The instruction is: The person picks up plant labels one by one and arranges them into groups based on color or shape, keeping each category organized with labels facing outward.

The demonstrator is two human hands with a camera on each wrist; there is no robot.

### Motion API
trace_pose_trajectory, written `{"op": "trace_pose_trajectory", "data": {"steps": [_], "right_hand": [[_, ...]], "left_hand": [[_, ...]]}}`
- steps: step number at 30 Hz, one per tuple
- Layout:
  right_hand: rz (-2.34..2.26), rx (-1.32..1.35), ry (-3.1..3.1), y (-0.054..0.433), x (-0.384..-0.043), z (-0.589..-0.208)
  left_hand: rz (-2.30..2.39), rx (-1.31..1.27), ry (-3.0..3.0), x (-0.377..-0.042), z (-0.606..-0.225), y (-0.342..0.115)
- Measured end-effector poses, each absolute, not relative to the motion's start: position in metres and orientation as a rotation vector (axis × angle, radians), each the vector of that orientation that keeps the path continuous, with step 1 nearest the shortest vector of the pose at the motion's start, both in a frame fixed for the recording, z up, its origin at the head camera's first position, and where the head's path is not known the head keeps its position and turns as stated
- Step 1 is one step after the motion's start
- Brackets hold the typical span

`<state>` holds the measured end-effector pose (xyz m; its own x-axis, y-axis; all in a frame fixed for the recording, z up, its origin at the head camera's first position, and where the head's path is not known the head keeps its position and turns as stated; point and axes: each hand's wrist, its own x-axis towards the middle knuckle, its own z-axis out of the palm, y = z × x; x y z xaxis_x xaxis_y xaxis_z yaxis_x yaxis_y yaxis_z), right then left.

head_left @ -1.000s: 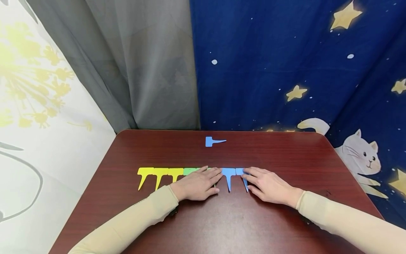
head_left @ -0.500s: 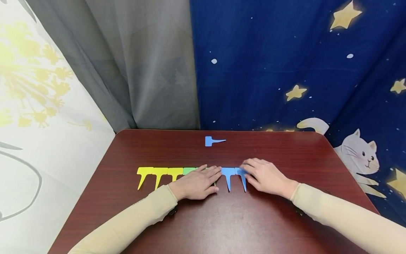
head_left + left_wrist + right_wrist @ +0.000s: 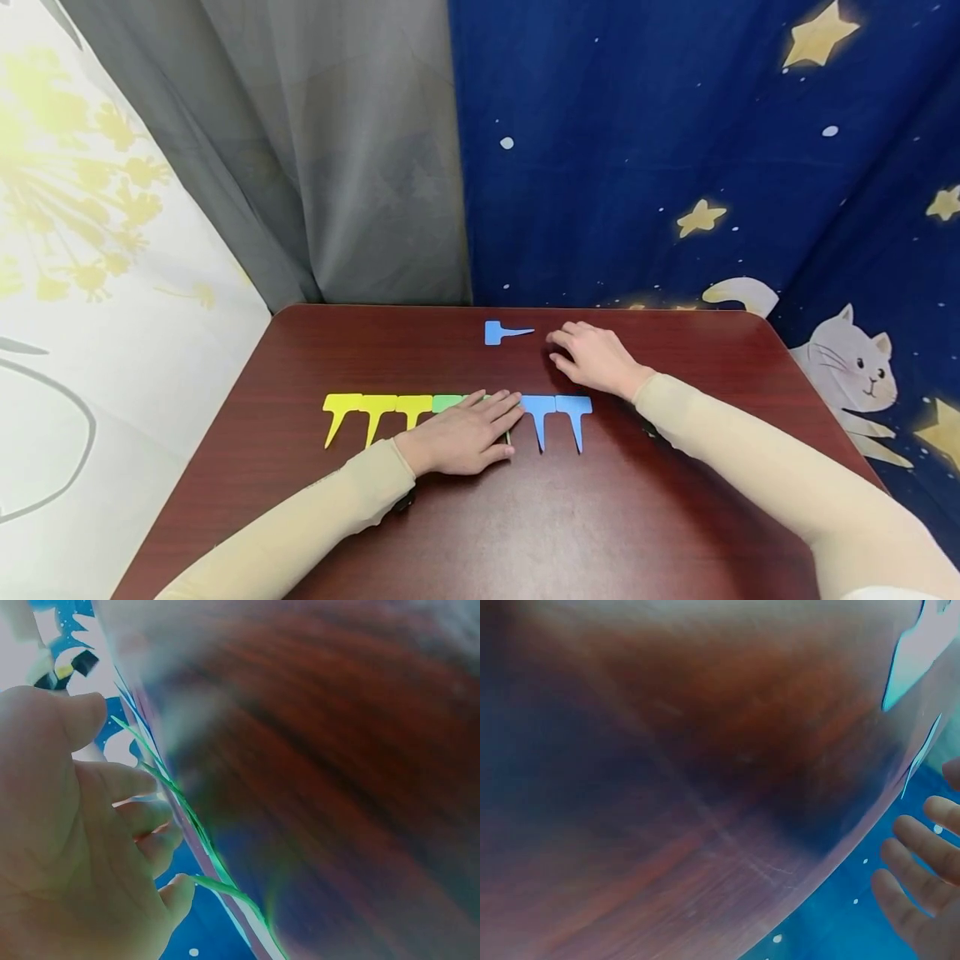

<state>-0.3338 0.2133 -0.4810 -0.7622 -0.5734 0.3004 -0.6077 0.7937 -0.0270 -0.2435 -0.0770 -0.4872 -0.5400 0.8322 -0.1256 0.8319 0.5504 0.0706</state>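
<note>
A row of T-shaped plant labels lies across the table, their heads side by side and stems pointing toward me. Yellow ones (image 3: 342, 403) are at the left, green ones (image 3: 447, 403) in the middle, and two blue ones (image 3: 573, 404) at the right. My left hand (image 3: 461, 433) rests flat over the green labels and hides part of them; green stems (image 3: 217, 885) show in the left wrist view. Farther back lies a single blue plant label (image 3: 492, 332), its stem pointing right. My right hand (image 3: 596, 358), fingers loosely bent and holding nothing, is just right of that stem, apart from it.
The dark red wooden table (image 3: 480, 533) has rounded far corners. Behind it hang a grey curtain (image 3: 375, 167) and a blue star-patterned curtain (image 3: 600, 167). A white patterned cloth (image 3: 112, 333) is at the left side.
My right hand has let go of the rightmost blue plant label in the row and moved back and left, toward the single blue label. The left hand has stayed on the green ones.
</note>
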Motion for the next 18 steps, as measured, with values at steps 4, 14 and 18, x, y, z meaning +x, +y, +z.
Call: {"op": "trace_pose_trajectory", "data": {"steps": [4, 14, 18], "right_hand": [[0.172, 0.864, -2.787, 0.201, -0.354, -0.482], [0.013, 0.888, -2.818, 0.181, -0.385, -0.489], [-0.013, 0.911, -2.808, 0.176, -0.392, -0.489]], "left_hand": [[0.004, 1.435, 2.634, -0.243, -0.488, -0.079], [0.019, 1.445, 2.630, -0.243, -0.489, -0.083], [0.020, 1.437, 2.630, -0.244, -0.489, -0.083]]}}
